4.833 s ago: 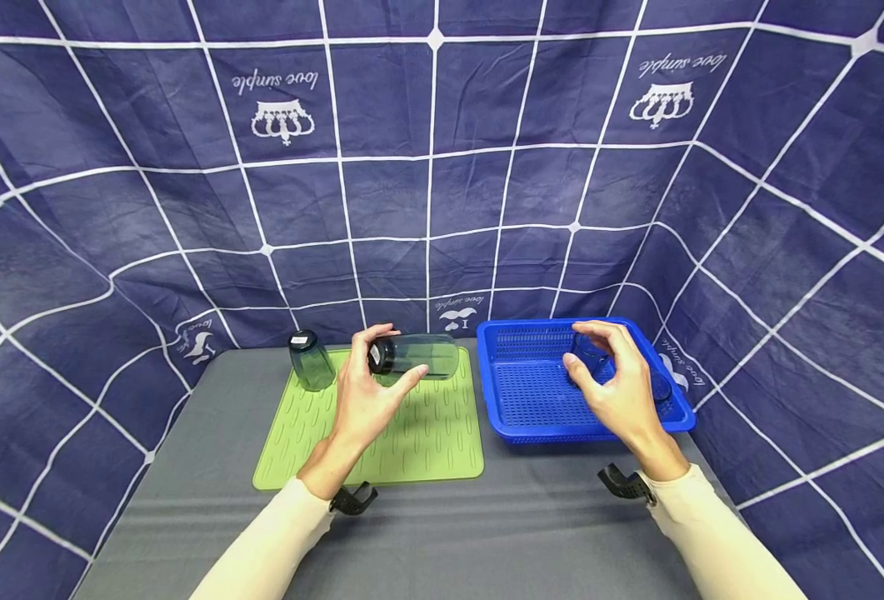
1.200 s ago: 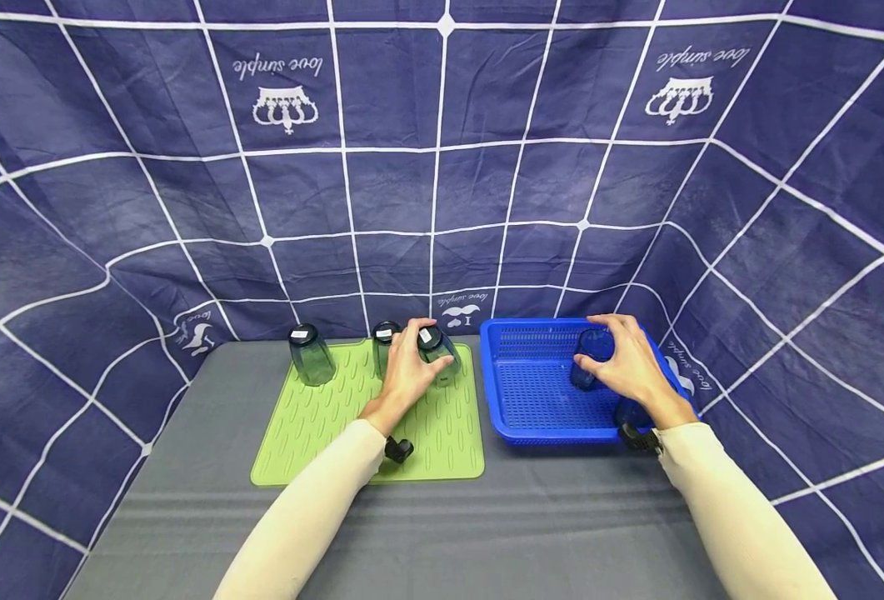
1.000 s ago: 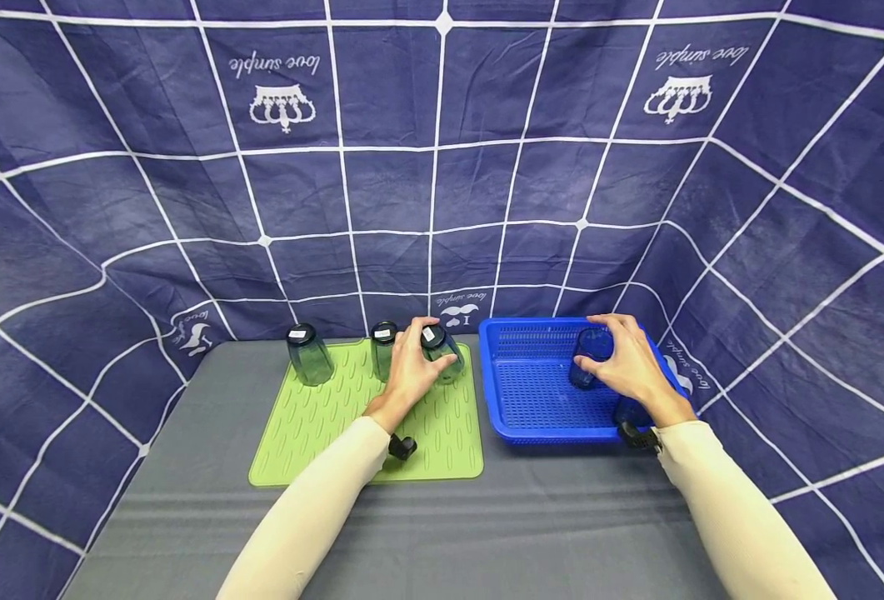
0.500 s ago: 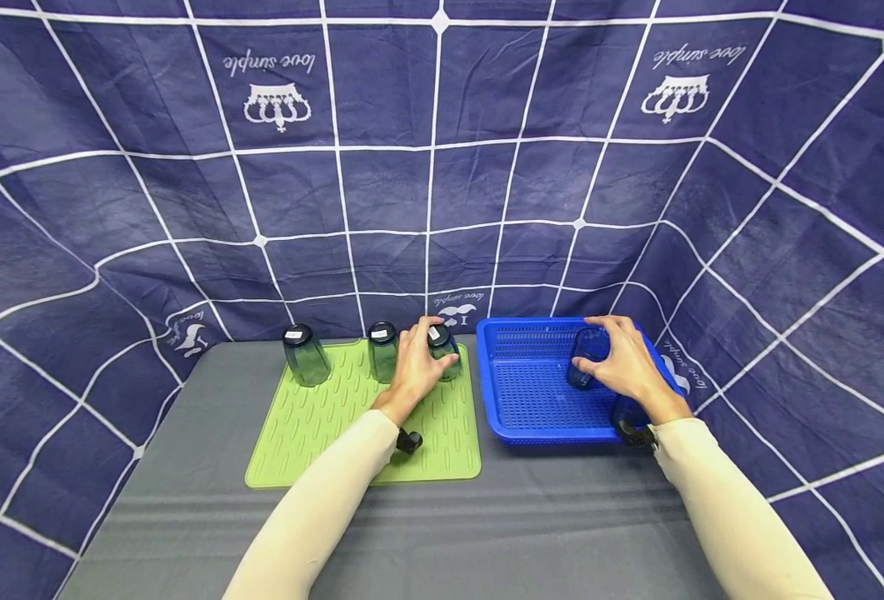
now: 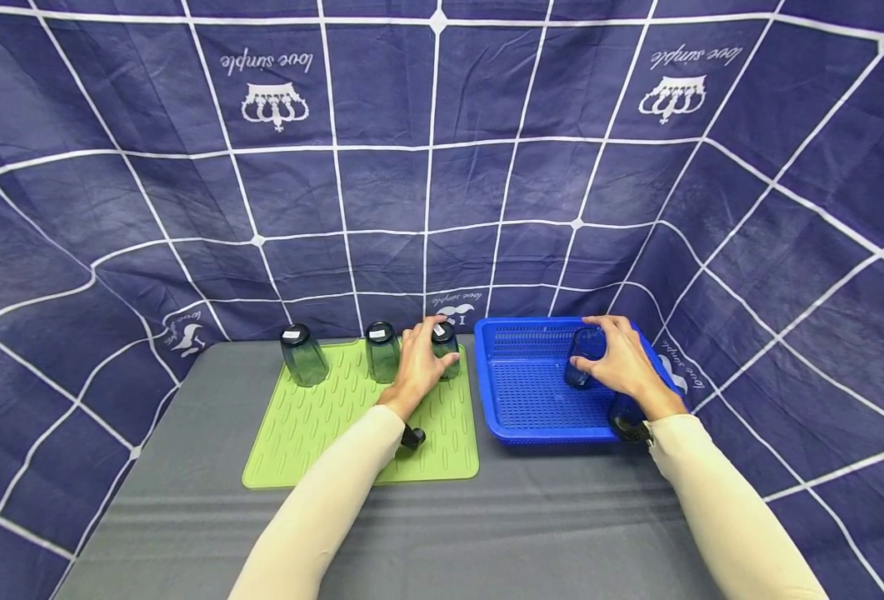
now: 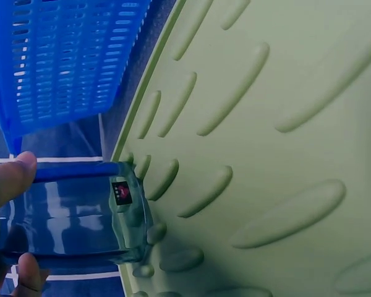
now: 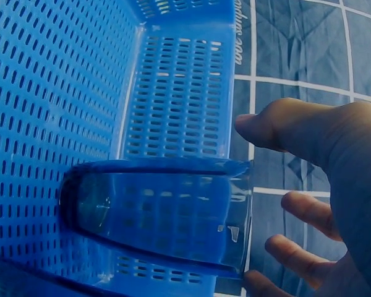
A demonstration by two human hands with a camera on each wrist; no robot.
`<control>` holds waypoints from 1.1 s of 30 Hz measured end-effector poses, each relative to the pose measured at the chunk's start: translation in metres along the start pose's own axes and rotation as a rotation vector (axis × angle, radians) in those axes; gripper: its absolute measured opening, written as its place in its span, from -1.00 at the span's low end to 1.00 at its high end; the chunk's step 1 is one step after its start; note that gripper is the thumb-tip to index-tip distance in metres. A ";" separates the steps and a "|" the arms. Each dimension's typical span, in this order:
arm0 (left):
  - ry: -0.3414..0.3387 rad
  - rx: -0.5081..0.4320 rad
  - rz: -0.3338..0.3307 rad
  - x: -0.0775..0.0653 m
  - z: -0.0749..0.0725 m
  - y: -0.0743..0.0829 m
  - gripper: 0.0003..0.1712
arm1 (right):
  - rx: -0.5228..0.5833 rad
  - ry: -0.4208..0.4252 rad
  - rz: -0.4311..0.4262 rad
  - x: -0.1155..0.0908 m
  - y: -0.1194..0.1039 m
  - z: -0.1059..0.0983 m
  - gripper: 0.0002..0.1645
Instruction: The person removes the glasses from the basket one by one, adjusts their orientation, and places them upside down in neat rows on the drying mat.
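Note:
At the back right of the green mat (image 5: 307, 446), my left hand (image 5: 421, 362) grips an upside-down tinted drinking glass (image 5: 445, 348) near its base. In the left wrist view, the thumb (image 6: 15, 176) lies along that glass (image 6: 74, 213), whose rim is at the mat. Two more upturned glasses, a middle one (image 5: 383, 354) and a left one (image 5: 304, 357), stand along the mat's back. My right hand (image 5: 621, 362) is spread beside a blue glass (image 5: 578, 371) standing in the basket (image 5: 490, 392). In the right wrist view, a gap separates its thumb (image 7: 266, 127) from this glass (image 7: 161, 213).
Partly hidden under my right wrist, another dark blue glass (image 5: 625, 410) lies in the basket. A grey cloth (image 5: 516, 517) covers the table. Behind and at the sides hangs a navy curtain (image 5: 382, 192) with white lines, close to mat and basket.
Earlier my left hand held a glass sideways over the mat. Now its glass is upside down at the back right, shifted slightly right over the last second. My right hand stays in the basket.

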State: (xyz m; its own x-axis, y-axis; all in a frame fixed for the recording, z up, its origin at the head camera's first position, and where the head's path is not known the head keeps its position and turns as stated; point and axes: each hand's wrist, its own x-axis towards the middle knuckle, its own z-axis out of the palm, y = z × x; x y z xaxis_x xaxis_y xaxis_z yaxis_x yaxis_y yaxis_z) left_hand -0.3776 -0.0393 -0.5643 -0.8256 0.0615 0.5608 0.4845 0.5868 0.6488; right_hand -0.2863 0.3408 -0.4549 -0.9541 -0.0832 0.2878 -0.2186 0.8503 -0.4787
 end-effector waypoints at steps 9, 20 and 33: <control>-0.013 0.046 0.035 0.002 0.002 -0.008 0.04 | -0.025 -0.031 -0.004 0.011 0.030 0.019 0.12; -0.037 0.082 0.027 -0.002 0.002 -0.011 0.07 | -0.081 -0.071 0.033 0.020 0.056 0.034 0.11; -0.019 0.073 0.021 -0.001 -0.004 0.001 0.07 | -0.097 -0.161 0.180 0.010 0.000 0.004 -0.01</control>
State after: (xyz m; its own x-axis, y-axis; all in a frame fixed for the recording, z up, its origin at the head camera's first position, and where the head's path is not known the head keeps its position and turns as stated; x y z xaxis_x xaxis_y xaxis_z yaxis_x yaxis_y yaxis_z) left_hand -0.3756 -0.0418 -0.5623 -0.8211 0.0899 0.5637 0.4802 0.6427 0.5970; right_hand -0.2967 0.3381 -0.4559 -0.9978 -0.0016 0.0659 -0.0296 0.9040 -0.4266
